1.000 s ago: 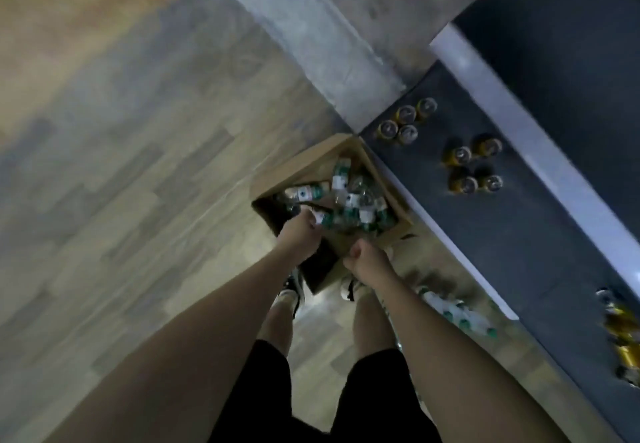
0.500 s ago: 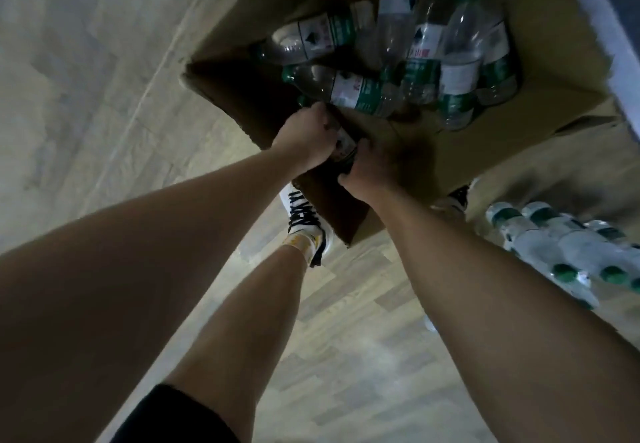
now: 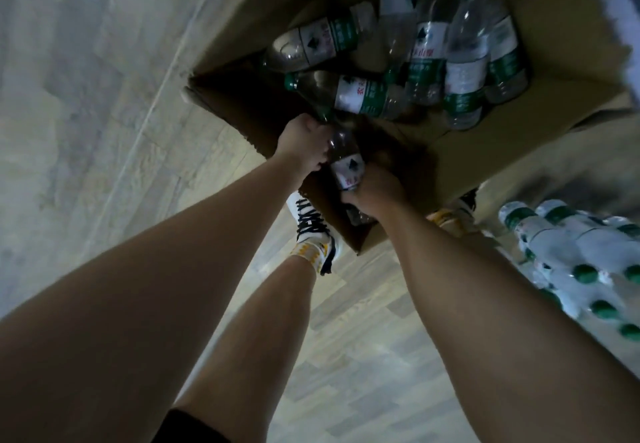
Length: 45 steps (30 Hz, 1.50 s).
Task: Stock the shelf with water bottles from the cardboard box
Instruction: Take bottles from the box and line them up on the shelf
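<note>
The floor (image 3: 90, 103) is laid with pale wood-look planks in mixed grey and beige tones, running at a slant across the view. A white shoe (image 3: 313, 231) with black laces and yellow markings stands on it, toe under the near corner of the carton. A second shoe (image 3: 450, 216), yellow and white as far as the blur allows, peeks out further right. Black shorts (image 3: 188, 428) edge the bottom of the view.

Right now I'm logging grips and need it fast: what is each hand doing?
Left hand: closed on the neck end of a water bottle in the cardboard box.
Right hand: closed on the same bottle, lower down.
</note>
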{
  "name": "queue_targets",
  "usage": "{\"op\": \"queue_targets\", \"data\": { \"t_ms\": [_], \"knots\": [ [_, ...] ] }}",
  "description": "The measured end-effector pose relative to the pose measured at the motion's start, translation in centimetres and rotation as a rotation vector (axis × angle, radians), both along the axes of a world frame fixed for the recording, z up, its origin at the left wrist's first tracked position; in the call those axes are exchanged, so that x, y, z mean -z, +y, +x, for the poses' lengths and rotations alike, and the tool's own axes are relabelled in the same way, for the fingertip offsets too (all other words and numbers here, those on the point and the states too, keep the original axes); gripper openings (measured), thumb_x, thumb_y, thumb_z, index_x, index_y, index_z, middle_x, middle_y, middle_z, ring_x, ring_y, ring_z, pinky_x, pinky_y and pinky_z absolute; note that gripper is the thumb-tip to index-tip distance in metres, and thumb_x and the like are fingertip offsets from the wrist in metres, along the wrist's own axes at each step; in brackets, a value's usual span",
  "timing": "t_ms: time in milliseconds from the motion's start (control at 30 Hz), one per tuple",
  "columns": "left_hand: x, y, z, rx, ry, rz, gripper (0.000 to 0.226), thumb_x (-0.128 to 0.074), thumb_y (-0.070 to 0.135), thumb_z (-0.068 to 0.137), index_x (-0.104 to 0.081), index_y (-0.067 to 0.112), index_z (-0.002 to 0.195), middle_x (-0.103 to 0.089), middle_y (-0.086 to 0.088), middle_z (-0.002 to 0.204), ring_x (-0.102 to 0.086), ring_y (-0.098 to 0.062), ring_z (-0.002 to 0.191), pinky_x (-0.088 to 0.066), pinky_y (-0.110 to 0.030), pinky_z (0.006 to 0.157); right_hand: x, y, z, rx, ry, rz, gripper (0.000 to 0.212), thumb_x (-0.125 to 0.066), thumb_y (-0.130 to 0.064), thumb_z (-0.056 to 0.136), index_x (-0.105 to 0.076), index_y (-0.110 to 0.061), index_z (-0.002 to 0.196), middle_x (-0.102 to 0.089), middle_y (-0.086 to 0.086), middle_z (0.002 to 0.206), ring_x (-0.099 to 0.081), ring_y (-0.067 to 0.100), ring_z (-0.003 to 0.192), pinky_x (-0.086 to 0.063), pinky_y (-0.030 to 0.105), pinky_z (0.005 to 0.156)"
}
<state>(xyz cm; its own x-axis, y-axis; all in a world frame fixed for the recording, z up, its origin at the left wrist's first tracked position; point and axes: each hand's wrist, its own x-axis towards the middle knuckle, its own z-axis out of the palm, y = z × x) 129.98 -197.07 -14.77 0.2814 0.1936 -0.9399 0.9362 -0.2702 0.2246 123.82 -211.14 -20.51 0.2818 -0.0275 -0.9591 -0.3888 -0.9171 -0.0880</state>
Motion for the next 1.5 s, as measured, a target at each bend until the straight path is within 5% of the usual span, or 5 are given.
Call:
{"op": "queue_targets", "data": {
  "t_ms": [333, 533, 867, 1300, 1500],
  "knots": [
    [-26.0, -0.4, 6.4, -0.253, -0.026, -0.130, 0.048, -0.050, 0.053, 0.095, -0.056, 0.014, 0.121, -0.061, -0.006, 0.105, -0.058, -0.021, 0.088, -0.049, -0.033, 0.076, -28.6, -0.7, 9.0, 0.173, -0.246, 0.140, 0.065, -0.085, -0.049, 0.064, -0.059, -0.022, 0.118, -0.068, 0.000, 0.115, -0.065, 0.023, 0.103, -0.053, 0.035, 0.084],
    [-51.2, -1.0, 12.0, -0.415, -0.359, -0.336, 0.040, -0.050, 0.050, 0.097, -0.063, 0.012, 0.095, -0.068, -0.009, 0.089, -0.066, -0.019, 0.070, -0.052, -0.028, 0.064, -51.5, -1.2, 14.6, 0.181, -0.575, 0.209, 0.073, -0.085, -0.055, 0.056, -0.055, -0.028, 0.116, -0.068, -0.004, 0.112, -0.066, 0.021, 0.101, -0.055, 0.040, 0.084],
    [-80.3, -4.8, 18.3, 0.223, -1.038, -0.347, 0.018, -0.052, 0.031, 0.100, -0.060, 0.017, 0.092, -0.061, -0.004, 0.083, -0.055, -0.017, 0.070, -0.042, -0.026, 0.063, -78.6, -5.1, 19.1, 0.513, -1.060, 0.334, 0.071, -0.078, -0.047, 0.055, -0.052, -0.027, 0.118, -0.068, -0.004, 0.112, -0.064, 0.020, 0.102, -0.054, 0.038, 0.089],
    [-96.9, -20.5, 23.2, 0.440, -1.369, -0.360, 0.025, -0.051, 0.031, 0.100, -0.063, 0.011, 0.110, -0.066, -0.005, 0.097, -0.063, -0.021, 0.084, -0.052, -0.040, 0.085, -94.6, -19.3, 24.2, 0.717, -1.482, 0.292, 0.068, -0.075, -0.048, 0.056, -0.047, -0.030, 0.115, -0.066, -0.007, 0.101, -0.065, 0.020, 0.094, -0.054, 0.038, 0.083],
    [-97.1, -26.8, 26.6, 0.421, -1.318, -0.344, 0.030, -0.054, 0.035, 0.098, -0.061, 0.009, 0.111, -0.067, -0.004, 0.097, -0.059, -0.018, 0.079, -0.046, -0.029, 0.071, -94.9, -26.6, 27.4, 0.738, -1.504, 0.223, 0.072, -0.078, -0.044, 0.058, -0.047, -0.026, 0.121, -0.066, -0.003, 0.110, -0.064, 0.023, 0.099, -0.053, 0.038, 0.086]
  ]
}}
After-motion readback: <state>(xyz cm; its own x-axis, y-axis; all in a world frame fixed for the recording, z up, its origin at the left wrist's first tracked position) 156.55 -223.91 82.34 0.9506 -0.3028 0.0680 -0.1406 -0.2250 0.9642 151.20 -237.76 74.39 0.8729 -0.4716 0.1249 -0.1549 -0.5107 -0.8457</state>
